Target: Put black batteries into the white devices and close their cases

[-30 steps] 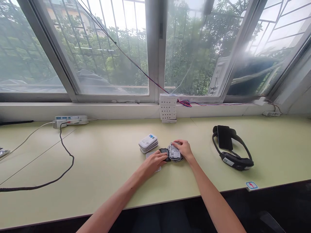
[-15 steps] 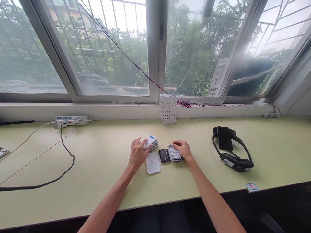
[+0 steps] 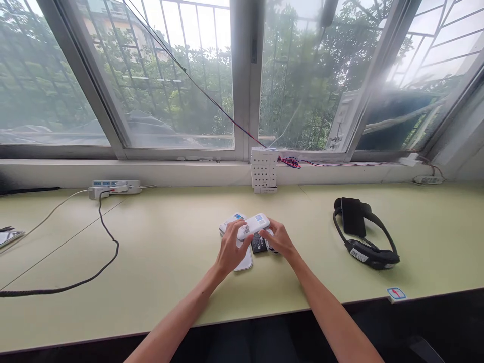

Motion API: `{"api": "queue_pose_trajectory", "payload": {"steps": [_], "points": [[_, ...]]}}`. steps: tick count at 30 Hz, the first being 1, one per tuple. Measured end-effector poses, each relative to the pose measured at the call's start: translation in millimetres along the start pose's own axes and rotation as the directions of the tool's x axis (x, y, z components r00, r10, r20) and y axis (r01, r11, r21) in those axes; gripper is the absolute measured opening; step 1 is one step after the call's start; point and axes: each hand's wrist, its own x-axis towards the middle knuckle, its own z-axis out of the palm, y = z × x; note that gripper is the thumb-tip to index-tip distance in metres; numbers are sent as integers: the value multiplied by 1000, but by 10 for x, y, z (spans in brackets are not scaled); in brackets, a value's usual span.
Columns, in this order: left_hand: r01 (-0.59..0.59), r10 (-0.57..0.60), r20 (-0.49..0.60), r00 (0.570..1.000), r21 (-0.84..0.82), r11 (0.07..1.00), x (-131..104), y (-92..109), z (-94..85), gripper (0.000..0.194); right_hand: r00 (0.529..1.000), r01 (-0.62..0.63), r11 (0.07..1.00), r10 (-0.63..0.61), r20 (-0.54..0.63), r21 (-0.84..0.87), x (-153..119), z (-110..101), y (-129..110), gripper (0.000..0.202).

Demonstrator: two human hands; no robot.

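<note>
While the left hand pinches the white case near its left end, its fingers parted only enough to span it, the right hand appears to grip the other end, thumb in front and fingertips partly hidden. The case is tilted, held above the tabletop in front of the window. It should be light and stiff, its glossy shell rather slippery; a drop could crack it or scuff the labels. The rounded ends and long edges look like the surest places to take hold.

On the pale green tabletop, from the left, a dark cord curves down from a power strip. Nearer the middle lie a white stack, partly behind the left hand, a pale lid, and a black battery just beside a bare unit that the right hand mostly covers; contact there cannot be told. Behind them a white box stands against the sill, with tangled wires to its right. Farther right, well apart, rest a black headset and, at the front edge, a small sticker. Blurred greenery and bars show through the window.
</note>
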Motion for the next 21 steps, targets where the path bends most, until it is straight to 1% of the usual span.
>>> {"api": "queue_pose_trajectory", "payload": {"steps": [2,4,6,10,14,16,18,20,21], "points": [[76,-76,6,997,-45,996,-46,34,55,21,997,-39,991,31,67,129,-15,25,-48,39],[112,-104,76,992,-109,988,-76,37,81,22,993,-65,973,42,110,219,-27,32,-106,35],[123,-99,148,984,-163,979,-91,27,81,22,989,-88,956,50,142,280,-37,28,-168,36],[118,-75,216,974,-190,975,-102,21,60,23,989,-121,944,87,122,306,-43,20,-229,39],[83,-37,273,961,-158,984,-104,26,32,24,988,-135,945,108,108,297,-38,20,-182,39],[94,-60,254,965,-123,988,-97,15,0,26,987,-148,948,126,95,283,-36,15,-152,40],[143,-126,196,972,-75,987,-84,-2,-44,29,987,-155,948,139,78,276,-34,6,-133,40],[144,-133,190,973,-45,989,-69,-17,-89,30,988,-154,949,140,71,276,-31,0,-128,40],[134,-125,171,977,-42,990,-62,-23,-109,31,987,-157,949,142,73,274,-29,-2,-129,40]]}}
